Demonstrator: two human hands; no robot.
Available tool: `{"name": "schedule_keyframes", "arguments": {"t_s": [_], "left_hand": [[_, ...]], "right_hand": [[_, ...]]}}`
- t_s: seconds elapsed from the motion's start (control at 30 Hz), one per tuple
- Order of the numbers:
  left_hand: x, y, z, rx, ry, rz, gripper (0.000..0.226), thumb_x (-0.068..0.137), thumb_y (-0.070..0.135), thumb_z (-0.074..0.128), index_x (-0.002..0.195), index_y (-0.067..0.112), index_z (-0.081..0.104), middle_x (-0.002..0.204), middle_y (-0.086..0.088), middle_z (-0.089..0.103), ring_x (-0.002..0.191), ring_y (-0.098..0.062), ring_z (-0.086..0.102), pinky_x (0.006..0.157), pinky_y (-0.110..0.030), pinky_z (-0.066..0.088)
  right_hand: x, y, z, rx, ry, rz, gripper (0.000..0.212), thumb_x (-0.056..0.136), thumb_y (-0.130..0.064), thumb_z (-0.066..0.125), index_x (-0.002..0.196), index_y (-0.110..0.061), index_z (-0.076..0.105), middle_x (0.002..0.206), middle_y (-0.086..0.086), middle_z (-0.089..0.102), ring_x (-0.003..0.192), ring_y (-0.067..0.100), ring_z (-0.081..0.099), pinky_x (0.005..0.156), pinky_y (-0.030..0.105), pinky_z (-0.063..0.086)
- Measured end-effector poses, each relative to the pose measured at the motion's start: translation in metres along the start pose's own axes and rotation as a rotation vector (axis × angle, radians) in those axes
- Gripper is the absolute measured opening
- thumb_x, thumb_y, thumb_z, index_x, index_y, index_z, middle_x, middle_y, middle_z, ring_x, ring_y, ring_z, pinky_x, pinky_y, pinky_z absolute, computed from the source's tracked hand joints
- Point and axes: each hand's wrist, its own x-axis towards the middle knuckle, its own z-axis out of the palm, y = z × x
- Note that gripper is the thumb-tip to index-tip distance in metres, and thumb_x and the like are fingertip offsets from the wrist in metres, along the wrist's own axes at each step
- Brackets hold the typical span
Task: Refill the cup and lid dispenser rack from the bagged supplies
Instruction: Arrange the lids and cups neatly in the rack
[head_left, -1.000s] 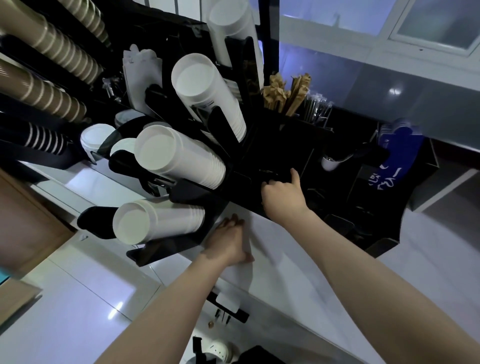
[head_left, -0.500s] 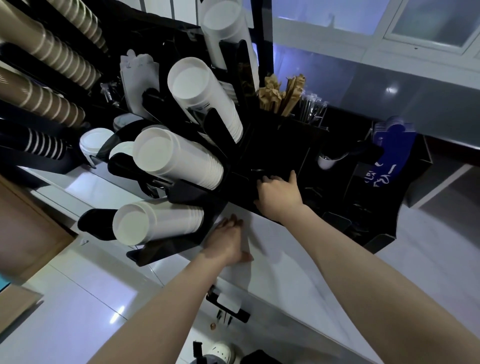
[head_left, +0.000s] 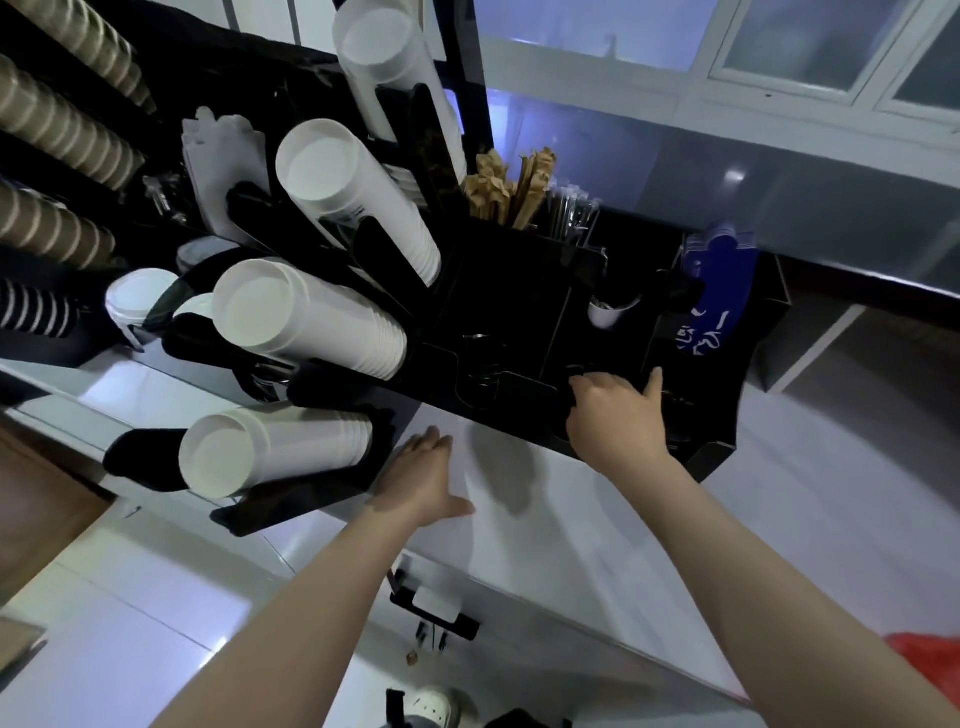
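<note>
Two hands of mine are out in front of me. My left hand (head_left: 418, 480) lies flat on the white counter (head_left: 545, 545), fingers straight, holding nothing. It is just beside the bottom corner of the black dispenser rack (head_left: 498, 291). My right hand (head_left: 615, 415) is on the low front part of the rack. Its fingers curl down over the black edge and the thumb sticks up. It is dark there, so I cannot tell if it holds anything small.

The rack stands on the counter. On its left side, four stacks of white cups (head_left: 306, 317) lie in black holders, bottoms toward me. Brown paper sticks (head_left: 511, 189) and clear wrapped straws (head_left: 571, 208) stand in bins at the top. A blue stack (head_left: 719, 291) sits on the right end. Brown striped cups (head_left: 57, 130) are far to the left. My white shoe (head_left: 431, 704) shows on the floor below.
</note>
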Motion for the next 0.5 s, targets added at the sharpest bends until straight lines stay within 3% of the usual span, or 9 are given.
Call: {"name": "schedule_keyframes", "arguments": {"t_s": [0.07, 0.2, 0.27, 0.5], "left_hand": [[0.001, -0.001, 0.001, -0.003, -0.003, 0.0, 0.102, 0.08, 0.054, 0.067, 0.152, 0.011, 0.01, 0.161, -0.008, 0.001, 0.147, -0.026, 0.008, 0.119, -0.036, 0.013], [0.001, -0.002, 0.001, -0.005, -0.007, 0.005, 0.102, 0.081, 0.054, 0.066, 0.153, 0.011, 0.008, 0.161, -0.008, -0.001, 0.148, -0.026, 0.006, 0.119, -0.035, 0.011], [0.001, -0.002, 0.002, -0.008, -0.005, 0.002, 0.102, 0.08, 0.054, 0.066, 0.153, 0.011, 0.008, 0.161, -0.008, 0.0, 0.148, -0.025, 0.006, 0.119, -0.035, 0.011], [0.001, -0.002, 0.002, -0.009, -0.021, -0.004, 0.102, 0.081, 0.054, 0.066, 0.153, 0.012, 0.007, 0.161, -0.008, -0.002, 0.148, -0.025, 0.005, 0.119, -0.035, 0.011]], "right_hand": [[-0.003, 0.002, 0.007, -0.093, -0.095, -0.027, 0.029, 0.088, -0.017, 0.05, 0.116, -0.015, 0.056, 0.106, -0.001, 0.06, 0.102, 0.023, 0.057, 0.107, 0.071, 0.003], [-0.004, 0.004, 0.012, -0.203, -0.071, -0.043, 0.019, 0.087, -0.017, 0.048, 0.101, -0.015, 0.06, 0.083, -0.004, 0.056, 0.076, 0.023, 0.057, 0.105, 0.074, 0.0], [-0.002, 0.006, 0.013, -0.259, -0.074, -0.07, 0.02, 0.087, -0.018, 0.049, 0.102, -0.017, 0.061, 0.081, -0.005, 0.057, 0.073, 0.022, 0.057, 0.103, 0.074, -0.006], [0.001, 0.006, 0.015, -0.134, -0.125, -0.058, 0.035, 0.087, -0.02, 0.051, 0.122, -0.017, 0.054, 0.114, -0.002, 0.06, 0.103, 0.025, 0.054, 0.103, 0.076, 0.004]]}}
